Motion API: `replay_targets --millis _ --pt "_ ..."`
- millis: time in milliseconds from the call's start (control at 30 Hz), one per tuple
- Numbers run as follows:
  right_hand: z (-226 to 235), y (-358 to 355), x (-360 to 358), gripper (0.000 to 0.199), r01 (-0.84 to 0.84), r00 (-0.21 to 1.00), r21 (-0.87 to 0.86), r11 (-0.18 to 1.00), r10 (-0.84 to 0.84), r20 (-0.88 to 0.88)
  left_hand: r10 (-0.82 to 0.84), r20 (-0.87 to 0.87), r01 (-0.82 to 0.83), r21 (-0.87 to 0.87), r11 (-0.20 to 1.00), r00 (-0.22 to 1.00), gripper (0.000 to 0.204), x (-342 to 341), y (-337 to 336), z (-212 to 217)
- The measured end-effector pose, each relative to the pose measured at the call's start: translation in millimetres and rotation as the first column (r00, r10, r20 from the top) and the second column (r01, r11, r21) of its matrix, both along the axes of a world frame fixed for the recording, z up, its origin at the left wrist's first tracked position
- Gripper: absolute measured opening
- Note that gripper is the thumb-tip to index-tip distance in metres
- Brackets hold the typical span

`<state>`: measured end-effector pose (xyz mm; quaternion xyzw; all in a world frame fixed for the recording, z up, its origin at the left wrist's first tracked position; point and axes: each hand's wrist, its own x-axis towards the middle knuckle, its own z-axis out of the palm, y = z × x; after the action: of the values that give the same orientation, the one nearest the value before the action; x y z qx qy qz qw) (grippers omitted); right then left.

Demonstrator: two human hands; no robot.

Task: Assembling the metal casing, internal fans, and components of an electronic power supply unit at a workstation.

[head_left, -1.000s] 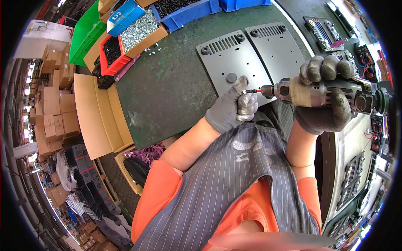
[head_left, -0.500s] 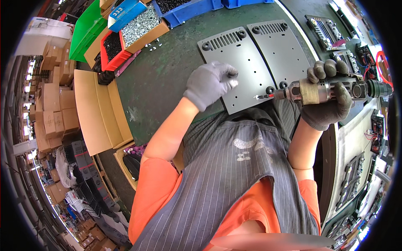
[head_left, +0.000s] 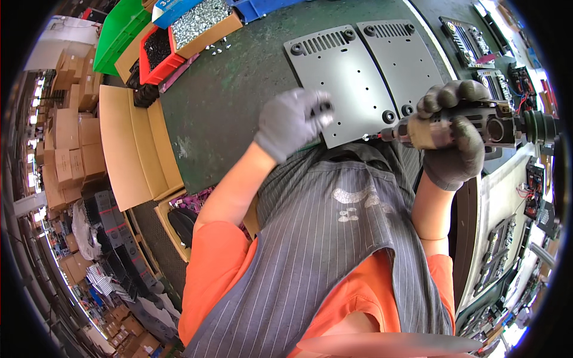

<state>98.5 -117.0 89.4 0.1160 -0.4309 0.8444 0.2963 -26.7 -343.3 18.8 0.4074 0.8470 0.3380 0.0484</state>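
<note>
My right hand (head_left: 456, 134), in a dark grey glove, is wrapped round a power screwdriver (head_left: 441, 128) held level at the right. A small silver screw (head_left: 366, 137) sits at its bit, near the front edge of the left metal plate (head_left: 340, 77). My left hand (head_left: 289, 122), gloved in grey, is closed above that plate's near left corner, pinching what looks like a small black rubber foot (head_left: 323, 108). Similar black feet (head_left: 388, 116) stand on this plate and on the right metal plate (head_left: 400, 65) beside it. Both plates are flat, dark grey, slotted and drilled with small holes.
On the green table (head_left: 209, 107), a red bin (head_left: 158, 56) of black screws and a carton (head_left: 203, 30) of silver screws stand at the far left. Behind are a green bin (head_left: 122, 36) and a blue bin (head_left: 262, 8). An open cardboard box (head_left: 134, 143) borders the left.
The screwdriver and its screw have shifted slightly left, off the plate's corner area toward its front edge. My left hand has moved a little left, and the black piece in its fingers shows more clearly.
</note>
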Motion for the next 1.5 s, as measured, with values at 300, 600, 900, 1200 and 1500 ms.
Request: replay_targets --millis 300,600,900,1200,1500 --pt "-3.1 -42.8 -28.6 0.044 -0.135 0.99 0.079 0.988 0.13 0.058 0.079 0.005 -0.079 0.035 0.996 0.997 0.039 50.3 -2.7 -6.4" --pt "-6.5 -61.9 -57.9 0.032 -0.165 0.939 0.246 0.955 0.076 0.335 0.107 -0.03 -0.105 0.075 0.992 0.994 0.038 47.5 -0.2 -9.3" --pt "-12.9 -57.9 -63.7 0.028 -0.233 0.937 0.258 0.938 0.146 0.319 0.103 0.012 -0.104 0.068 0.992 0.995 0.04 48.5 0.3 -19.4" --pt "19.5 -54.8 -60.5 0.069 -0.471 0.859 0.103 0.876 0.429 0.28 -0.135 0.173 0.073 0.328 0.942 0.976 0.065 20.9 19.6 19.7" --pt "27.5 -15.4 -31.9 0.086 -0.696 0.663 -0.277 0.662 0.741 0.105 -0.094 -0.124 0.104 0.072 0.992 0.988 0.066 5.6 24.0 77.9"
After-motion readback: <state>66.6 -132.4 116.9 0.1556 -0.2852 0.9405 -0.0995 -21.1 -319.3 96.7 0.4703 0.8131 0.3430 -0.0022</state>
